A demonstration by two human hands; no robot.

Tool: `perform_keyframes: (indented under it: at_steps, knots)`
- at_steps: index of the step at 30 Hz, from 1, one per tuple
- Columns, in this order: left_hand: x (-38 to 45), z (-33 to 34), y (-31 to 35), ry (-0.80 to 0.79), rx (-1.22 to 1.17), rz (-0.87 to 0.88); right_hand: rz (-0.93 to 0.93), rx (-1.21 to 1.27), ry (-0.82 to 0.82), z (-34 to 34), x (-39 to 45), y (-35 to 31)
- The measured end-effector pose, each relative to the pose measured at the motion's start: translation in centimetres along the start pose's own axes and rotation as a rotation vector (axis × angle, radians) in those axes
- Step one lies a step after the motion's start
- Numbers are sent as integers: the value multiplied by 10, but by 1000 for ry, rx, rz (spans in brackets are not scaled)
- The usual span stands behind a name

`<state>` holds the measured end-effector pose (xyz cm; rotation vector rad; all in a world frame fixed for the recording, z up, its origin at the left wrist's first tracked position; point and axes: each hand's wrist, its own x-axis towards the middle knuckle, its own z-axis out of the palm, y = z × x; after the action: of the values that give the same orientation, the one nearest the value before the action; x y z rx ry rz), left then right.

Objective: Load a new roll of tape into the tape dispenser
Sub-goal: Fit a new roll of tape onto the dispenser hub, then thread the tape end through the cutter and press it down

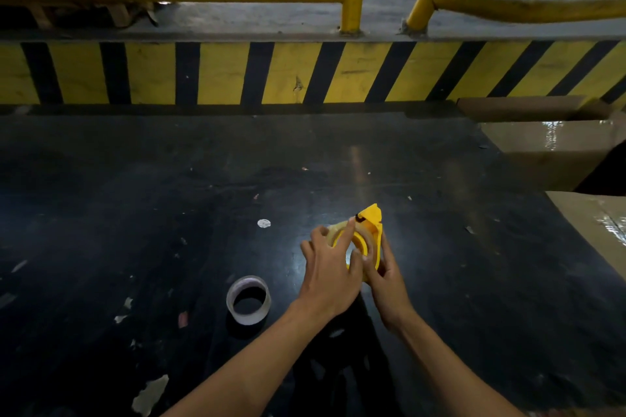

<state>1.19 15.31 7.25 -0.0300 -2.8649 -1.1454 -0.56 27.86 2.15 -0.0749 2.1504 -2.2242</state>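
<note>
My right hand [389, 281] grips the yellow dispenser [371, 223] from below and behind, fingers wrapped round its body. My left hand [330, 267] is spread over the roll [342, 230] sitting in it, fingertips on the rim, thumb near the hub. The job here, I reckon, is seating that roll squarely: I should press evenly around the core, not one edge, and keep the dispenser steady. A second roll [249, 303] lies on the black table [135, 196], just left of my wrist.
</note>
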Motion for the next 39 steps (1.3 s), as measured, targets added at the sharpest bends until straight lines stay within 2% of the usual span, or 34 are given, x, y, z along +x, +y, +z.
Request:
perform_keyframes:
  at_steps: [5,8,11,12,15,18,21,26,29,32,36,39]
  knots:
    - [-2,0,-16,27,-33,226,44,43,71,-10,9,0]
    - [2,-3,-26,32,-223,268,141,96,109,-14,14,7]
    - [9,-5,-39,75,-359,134,224,159,84,-15,15,9]
    - [11,-7,-43,43,-381,59,247,189,60,-15,14,7]
    - [12,-16,-51,-247,-605,-119,267,268,-34,-13,10,-2]
    - [12,-16,-54,-452,-750,-107,258,237,-112,-7,8,-6]
    - [13,-13,-54,-448,-776,-78,253,210,-130,-3,9,-3]
    - [12,-7,-58,-340,-800,-92,276,140,-160,-5,9,-4]
    - [12,-4,-62,-295,-752,-80,207,-28,-167,-7,10,-14]
    - [11,-6,-67,-280,-717,-86,32,-199,-109,-11,8,-35]
    - [8,-9,-70,-279,-714,-83,-159,-489,-271,-11,10,-58]
    - [8,-9,-69,-288,-695,-87,-226,-616,-283,-8,18,-61]
